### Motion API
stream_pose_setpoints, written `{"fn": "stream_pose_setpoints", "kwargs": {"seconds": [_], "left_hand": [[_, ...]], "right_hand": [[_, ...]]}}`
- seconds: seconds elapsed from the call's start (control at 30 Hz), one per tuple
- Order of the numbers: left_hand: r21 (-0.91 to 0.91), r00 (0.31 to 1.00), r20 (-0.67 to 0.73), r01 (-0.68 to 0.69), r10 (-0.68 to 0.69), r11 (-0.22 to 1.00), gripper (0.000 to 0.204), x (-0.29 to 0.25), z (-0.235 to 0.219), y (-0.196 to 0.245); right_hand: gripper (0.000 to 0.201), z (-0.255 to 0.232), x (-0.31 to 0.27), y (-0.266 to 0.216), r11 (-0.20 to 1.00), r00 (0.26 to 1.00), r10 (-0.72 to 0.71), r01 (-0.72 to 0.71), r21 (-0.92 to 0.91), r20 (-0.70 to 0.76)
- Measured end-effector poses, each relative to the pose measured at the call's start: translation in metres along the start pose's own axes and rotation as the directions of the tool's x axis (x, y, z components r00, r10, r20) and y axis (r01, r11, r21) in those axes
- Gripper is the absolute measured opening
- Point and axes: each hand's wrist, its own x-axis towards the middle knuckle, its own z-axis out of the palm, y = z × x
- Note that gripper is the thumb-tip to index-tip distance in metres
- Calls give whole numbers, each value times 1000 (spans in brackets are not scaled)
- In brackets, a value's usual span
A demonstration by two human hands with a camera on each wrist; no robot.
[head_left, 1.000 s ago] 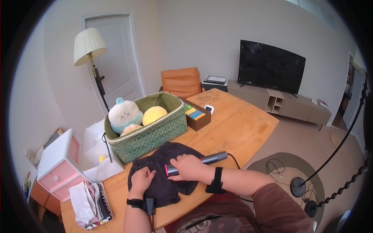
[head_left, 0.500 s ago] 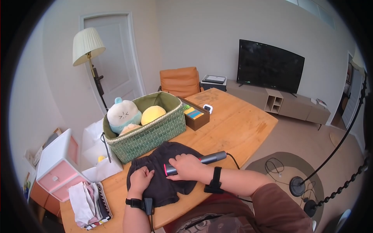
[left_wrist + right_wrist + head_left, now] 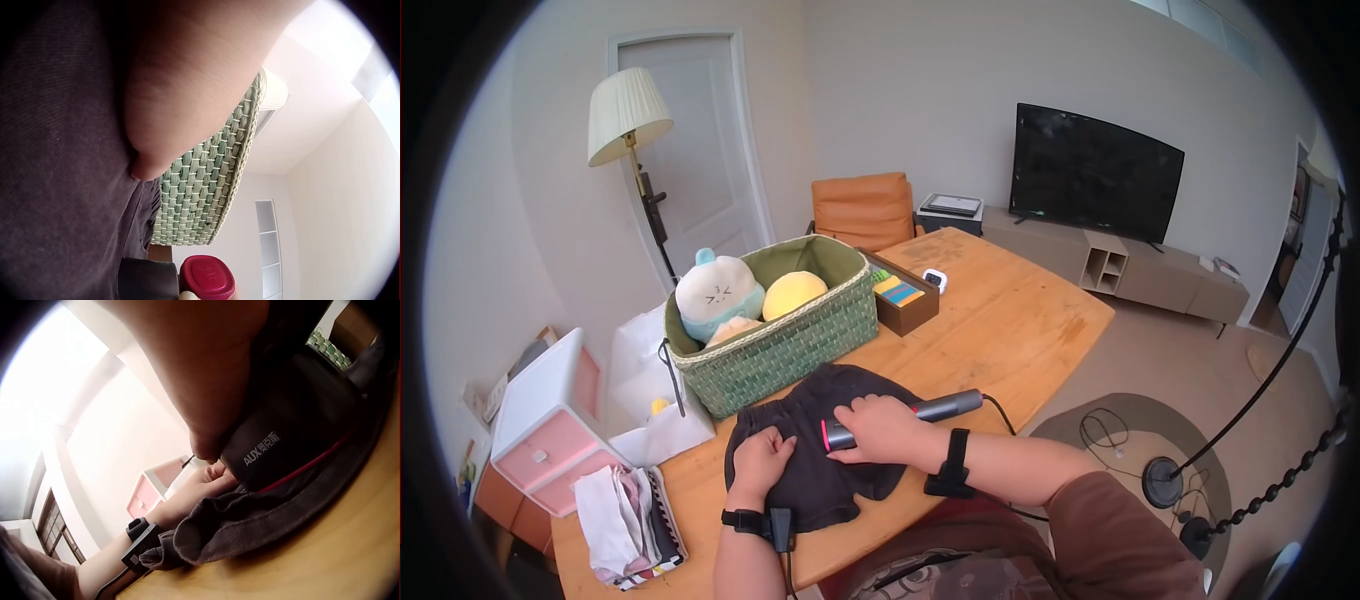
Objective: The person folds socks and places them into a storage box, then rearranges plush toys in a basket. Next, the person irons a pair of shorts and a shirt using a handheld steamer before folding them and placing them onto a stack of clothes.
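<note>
Dark grey shorts (image 3: pixel 825 493) lie spread over the near part of the wooden table. My right hand (image 3: pixel 886 430) grips a grey handheld garment steamer (image 3: pixel 952 405), its pink-rimmed end over the middle of the shorts. A cord leaves the steamer's far end, and the right wrist view shows "AUX" lettering on its dark body (image 3: pixel 275 447), close over the cloth. To the left, my left hand (image 3: pixel 761 462) rests on the shorts near the waistband with its fingers curled at the cloth. In the left wrist view the steamer's red end (image 3: pixel 209 276) shows beyond that hand.
Behind the shorts stands a green woven basket (image 3: pixel 785 365) of plush toys. A brown box (image 3: pixel 915 315) and a small white device (image 3: pixel 937 280) are beyond it. At left are folded clothes (image 3: pixel 615 525) and a pink-and-white drawer unit (image 3: pixel 545 455). Cords trail on the floor at right.
Both hands, the steamer and the shorts keep their places. Only a slight shift of the head view shows.
</note>
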Motion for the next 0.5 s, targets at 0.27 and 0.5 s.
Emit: {"fn": "stream_pose_setpoints", "kwargs": {"seconds": [0.27, 0.5], "left_hand": [[2, 1000, -5, -1, 1, 1000, 37, -1, -1, 2], [-3, 1000, 11, 19, -19, 1000, 38, 0, -2, 3]], "right_hand": [[55, 1, 6, 0, 1000, 1000, 11, -11, 13, -2], [54, -5, -4, -4, 999, 1000, -29, 29, 18, 10]]}}
